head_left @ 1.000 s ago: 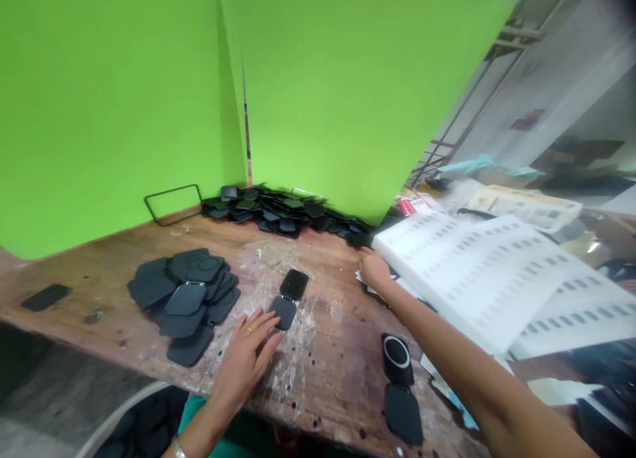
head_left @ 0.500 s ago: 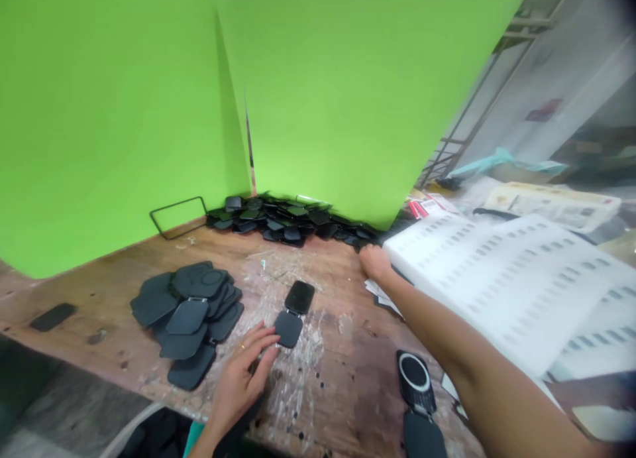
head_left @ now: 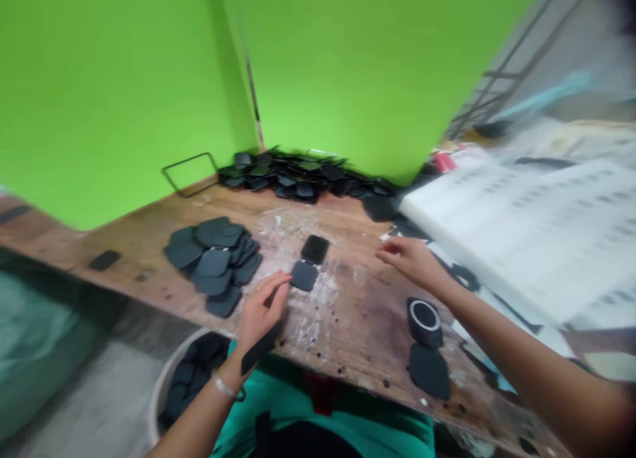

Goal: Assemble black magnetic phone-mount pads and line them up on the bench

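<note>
My left hand (head_left: 263, 305) reaches over the table with its fingers stretched out. Its fingertips are at the edge of a hinged black folding pad (head_left: 304, 276), which lies unfolded in two square halves. A dark strip shows beside the left wrist. My right hand (head_left: 407, 259) is above the table on the right, thumb and fingers drawn together; whatever they hold, if anything, cannot be made out. Nearer me lies another unfolded black pad with a white ring (head_left: 424, 315). Left of my left hand is a stack of black folding pads (head_left: 213, 262).
A long heap of black flat pieces (head_left: 293, 176) lies along the green panels (head_left: 338, 67). White printed foam sheets (head_left: 517, 219) cover the right side. A black wire frame (head_left: 189, 174) leans at the back left. A bin of black pieces (head_left: 159, 392) stands below the table edge.
My right hand has pulled back toward me from the right end of the black heap. The left hand stays by the hinged pad. The view has tilted downward.
</note>
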A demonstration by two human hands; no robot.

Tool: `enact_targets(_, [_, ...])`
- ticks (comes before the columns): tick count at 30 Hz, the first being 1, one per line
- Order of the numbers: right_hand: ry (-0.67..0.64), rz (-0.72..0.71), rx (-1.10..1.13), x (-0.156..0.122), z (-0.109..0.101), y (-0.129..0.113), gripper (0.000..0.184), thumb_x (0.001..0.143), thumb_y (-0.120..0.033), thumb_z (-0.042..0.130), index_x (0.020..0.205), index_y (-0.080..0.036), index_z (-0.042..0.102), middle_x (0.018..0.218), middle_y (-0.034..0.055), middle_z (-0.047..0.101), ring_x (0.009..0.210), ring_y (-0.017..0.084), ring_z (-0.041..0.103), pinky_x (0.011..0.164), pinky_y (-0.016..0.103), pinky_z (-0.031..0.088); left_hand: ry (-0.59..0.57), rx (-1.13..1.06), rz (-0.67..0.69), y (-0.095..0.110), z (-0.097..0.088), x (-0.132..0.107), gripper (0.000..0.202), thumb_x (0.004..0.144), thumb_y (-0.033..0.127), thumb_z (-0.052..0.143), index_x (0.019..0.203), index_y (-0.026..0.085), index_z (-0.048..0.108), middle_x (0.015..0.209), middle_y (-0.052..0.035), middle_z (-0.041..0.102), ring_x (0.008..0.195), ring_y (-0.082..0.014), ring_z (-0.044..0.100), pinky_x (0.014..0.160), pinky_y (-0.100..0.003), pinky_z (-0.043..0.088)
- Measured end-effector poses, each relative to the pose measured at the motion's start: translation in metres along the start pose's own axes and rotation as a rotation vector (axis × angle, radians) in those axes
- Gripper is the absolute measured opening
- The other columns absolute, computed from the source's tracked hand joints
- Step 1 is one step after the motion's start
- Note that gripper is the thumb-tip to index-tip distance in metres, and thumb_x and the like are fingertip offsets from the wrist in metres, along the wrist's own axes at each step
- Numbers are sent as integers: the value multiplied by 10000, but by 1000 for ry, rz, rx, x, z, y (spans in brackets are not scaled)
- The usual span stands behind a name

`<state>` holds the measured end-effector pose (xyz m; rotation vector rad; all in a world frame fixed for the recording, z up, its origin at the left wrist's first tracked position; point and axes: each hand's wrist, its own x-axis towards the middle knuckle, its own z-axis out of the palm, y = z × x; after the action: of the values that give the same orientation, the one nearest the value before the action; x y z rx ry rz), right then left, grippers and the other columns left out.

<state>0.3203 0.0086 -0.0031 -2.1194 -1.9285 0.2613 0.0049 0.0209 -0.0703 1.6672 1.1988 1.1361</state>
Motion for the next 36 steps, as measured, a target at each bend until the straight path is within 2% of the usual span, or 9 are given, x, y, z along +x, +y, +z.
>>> enact_targets(3, [-28, -44, 458, -51, 6, -22, 173, 821, -334, 613, 735, -204, 687, 678, 25, 705, 600, 174, 622, 572, 267, 468, 123, -103, -163, 18, 9, -6, 279, 900, 388, 553, 1027, 193, 706, 1074, -83, 728, 1041, -227, 671, 986, -393, 509])
enact_targets(6, [-59, -64, 717, -94, 21, -56, 163, 818, -326, 609, 734, -219, 698, 715, 33, 713, 639, 184, 640, 578, 274, 489, 102, -384, -308, 39, 23, -12, 327, 899, 407, 579, 1146, 201, 641, 1162, -91, 688, 1076, -214, 661, 983, -365, 516])
enact_targets(9, [60, -153, 781, -119, 33, -90, 121, 853, -232, 601, 784, -211, 699, 743, 31, 689, 652, 160, 627, 571, 256, 492, 13, -617, -441, 57, 38, -19, 347, 841, 379, 667, 1142, 209, 629, 1123, -85, 681, 1068, -211, 659, 973, -347, 516])
enact_targets(14, [388, -424, 682, -134, 31, -118, 158, 913, -114, 556, 954, -202, 681, 896, 71, 659, 820, 167, 632, 720, 282, 539, -38, -686, -502, 64, 58, -27, 340, 753, 306, 738, 1061, 194, 646, 981, -59, 678, 949, -185, 660, 879, -305, 520])
enact_targets(16, [437, -438, 658, -135, 29, -122, 184, 919, -106, 540, 989, -208, 676, 908, 79, 648, 836, 178, 630, 736, 299, 547, -56, -689, -497, 63, 63, -29, 347, 745, 301, 748, 1057, 192, 642, 982, -58, 666, 922, -177, 652, 846, -294, 515])
enact_targets(18, [439, -364, 685, -135, 29, -123, 171, 918, -124, 538, 983, -209, 672, 913, 78, 641, 827, 183, 629, 724, 304, 549, -71, -685, -492, 63, 67, -30, 359, 740, 302, 756, 1058, 194, 631, 986, -58, 652, 904, -176, 644, 807, -287, 512])
enact_targets(23, [305, -144, 816, -136, 38, -122, 86, 890, -172, 589, 854, -206, 659, 801, 34, 620, 665, 151, 593, 583, 259, 505, -63, -670, -460, 63, 74, -31, 433, 736, 302, 754, 1117, 224, 563, 1017, -53, 626, 901, -167, 633, 775, -276, 503])
enact_targets(29, [489, -234, 705, -143, 42, -124, 204, 902, -125, 534, 1070, -196, 627, 1006, 103, 625, 944, 214, 617, 830, 351, 540, -83, -543, -391, 53, 79, -30, 446, 722, 290, 726, 1123, 204, 553, 1042, -61, 619, 908, -165, 622, 806, -288, 502])
enact_targets(36, [383, -237, 637, -144, 38, -107, 424, 883, -185, 599, 1299, -213, 522, 1170, 125, 590, 1083, 233, 592, 915, 379, 539, -217, -295, -195, 47, 79, -24, 351, 848, 380, 634, 1160, 232, 571, 1097, -74, 634, 1009, -220, 636, 871, -369, 534])
